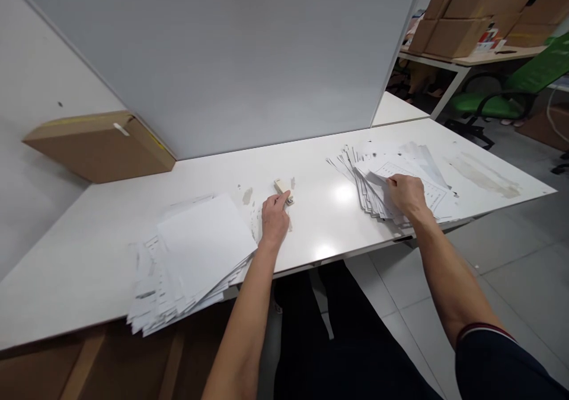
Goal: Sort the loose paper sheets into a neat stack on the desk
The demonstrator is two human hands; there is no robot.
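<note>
On the white desk (311, 166), our right hand (405, 194) pinches a white paper sheet (377, 176), well right of the small cream stapler (280, 187), which slants far-left to near-right, touching our nearer left hand (275, 219), whose grip we cannot tell.

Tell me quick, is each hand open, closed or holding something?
Left hand: fingers on the small beige stapler-like tool; grip cannot be told.
Right hand: closed, pinching a paper sheet.

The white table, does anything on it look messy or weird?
Yes: brownish smears near its right end and patches beside the small beige tool look dirty against the white top. The left paper pile is crooked, corners poking past the front edge.
</note>
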